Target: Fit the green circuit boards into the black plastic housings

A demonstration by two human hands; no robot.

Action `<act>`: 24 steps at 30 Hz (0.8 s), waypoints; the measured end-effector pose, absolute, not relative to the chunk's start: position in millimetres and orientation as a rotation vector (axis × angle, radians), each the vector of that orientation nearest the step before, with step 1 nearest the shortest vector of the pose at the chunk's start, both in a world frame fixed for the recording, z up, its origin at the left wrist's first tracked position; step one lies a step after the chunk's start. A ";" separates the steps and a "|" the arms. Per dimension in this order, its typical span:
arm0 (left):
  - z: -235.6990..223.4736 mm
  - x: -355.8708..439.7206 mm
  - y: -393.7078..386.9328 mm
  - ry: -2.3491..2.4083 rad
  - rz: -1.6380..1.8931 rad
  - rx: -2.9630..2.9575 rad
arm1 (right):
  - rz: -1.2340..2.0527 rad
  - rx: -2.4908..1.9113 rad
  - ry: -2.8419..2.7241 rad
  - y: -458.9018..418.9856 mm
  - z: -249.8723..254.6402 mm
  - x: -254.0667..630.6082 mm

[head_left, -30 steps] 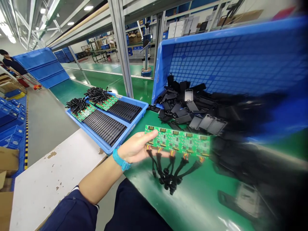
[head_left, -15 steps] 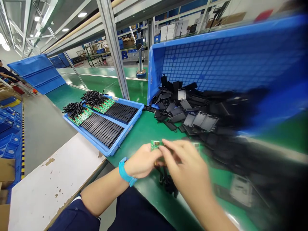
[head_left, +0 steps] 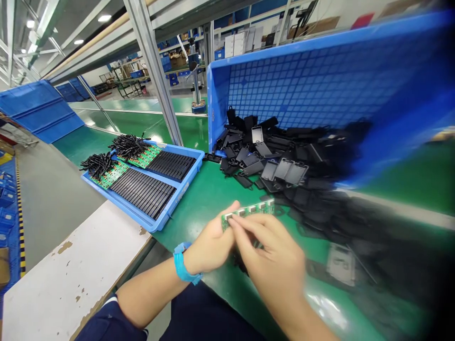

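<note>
A green circuit board strip point(head_left: 258, 209) with several small white-sided parts in a row is held in front of me, above the bench. My left hand point(head_left: 209, 244), with a blue wrist strap point(head_left: 182, 265), grips the strip's left end. The thumb and forefinger of my right hand point(head_left: 279, 251) close on the board beside the nearest part; the other fingers curl behind it. Dark, blurred pieces hang or lie below the board, mostly covered by my hands. Black plastic cases point(head_left: 252, 166), some showing grey insides, lie in a heap past my right hand.
A large blue crate point(head_left: 302, 52) lies tipped on its side, with cases spilling onto the green bench point(head_left: 192, 203). Left of it, a blue tray point(head_left: 161, 225) carries rows of black-cased boards and bundled black leads. A metal post point(head_left: 152, 71) rises behind. A worn white board point(head_left: 50, 279) adjoins the bench.
The board has been tilted, so its row of parts shows edge-on rather than the two-digit display face. Both hands stay on it. The camera view has swung slightly right.
</note>
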State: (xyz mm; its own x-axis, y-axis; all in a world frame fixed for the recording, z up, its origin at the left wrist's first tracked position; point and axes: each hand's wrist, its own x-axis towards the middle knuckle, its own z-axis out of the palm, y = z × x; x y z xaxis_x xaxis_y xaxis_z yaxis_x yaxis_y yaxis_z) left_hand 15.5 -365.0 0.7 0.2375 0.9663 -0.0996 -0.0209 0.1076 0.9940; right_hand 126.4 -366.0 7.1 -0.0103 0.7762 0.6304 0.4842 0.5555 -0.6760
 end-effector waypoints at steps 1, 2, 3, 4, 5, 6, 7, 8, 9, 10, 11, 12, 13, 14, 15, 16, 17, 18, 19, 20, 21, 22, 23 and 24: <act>1.6 15.6 -365.8 1.066 0.965 1.218 | 0.365 -1.080 -1.642 -365.4 9.0 126.8; 2.6 15.8 -366.6 1.077 0.959 1.225 | 0.412 -1.093 -1.632 -364.8 11.0 127.4; 3.6 15.9 -367.3 1.090 0.957 1.236 | 0.460 -1.109 -1.631 -364.3 13.0 128.2; 4.3 16.1 -367.9 1.103 0.960 1.252 | 0.512 -1.124 -1.639 -364.0 14.7 129.3; 4.6 16.2 -368.3 1.117 0.966 1.269 | 0.570 -1.129 -1.655 -364.1 16.0 130.6; 4.3 16.3 -368.6 1.133 0.972 1.286 | 0.635 -1.124 -1.672 -364.5 16.8 132.3; 3.3 16.3 -368.7 1.149 0.977 1.295 | 0.705 -1.111 -1.683 -365.2 16.9 134.3; 1.7 16.3 -368.8 1.158 0.981 1.287 | 0.773 -1.101 -1.685 -366.0 16.4 136.6; -0.3 16.2 -369.0 1.160 0.982 1.262 | 0.825 -1.105 -1.671 -366.6 15.2 139.1; -2.4 16.0 -369.2 1.155 0.981 1.228 | 0.856 -1.130 -1.645 -366.8 13.5 141.7; -4.3 15.8 -369.7 1.145 0.976 1.196 | 0.866 -1.172 -1.612 -366.4 11.4 144.1; -5.7 15.7 -370.3 1.129 0.971 1.174 | 0.858 -1.219 -1.580 -365.6 9.1 146.3; -6.3 15.5 -371.2 1.111 0.963 1.167 | 0.842 -1.257 -1.559 -364.3 6.7 148.0; -6.1 15.3 -372.1 1.100 0.955 1.181 | 0.824 -1.284 -1.550 -362.8 4.4 149.1; -5.4 15.2 -373.2 1.097 0.953 1.215 | 0.810 -1.296 -1.551 -361.2 2.4 149.7; -4.2 15.1 -374.1 1.101 0.954 1.256 | 0.798 -1.299 -1.553 -359.9 0.8 149.8; -2.9 15.0 -375.0 1.109 0.956 1.291 | 0.779 -1.299 -1.539 -358.9 -0.5 149.6; -1.6 15.0 -375.7 1.117 0.956 1.318 | 0.756 -1.301 -1.515 -358.3 -1.5 149.2; -0.6 15.0 -376.2 1.125 0.953 1.335 | 0.730 -1.302 -1.492 -358.2 -2.1 148.7; 0.2 15.1 -376.6 1.130 0.945 1.348 | 0.700 -1.295 -1.478 -358.5 -2.4 148.4; 0.7 15.3 -376.9 1.133 0.937 1.359 | 0.666 -1.279 -1.479 -359.2 -2.5 148.3; 1.0 15.6 -377.1 1.137 0.933 1.378 | 0.630 -1.258 -1.496 -360.1 -2.3 148.3; 1.2 15.9 -377.3 1.144 0.932 1.402 | 0.596 -1.233 -1.521 -361.4 -2.1 148.4; 1.4 16.3 -377.4 1.154 0.934 1.426 | 0.566 -1.206 -1.545 -362.8 -1.8 148.5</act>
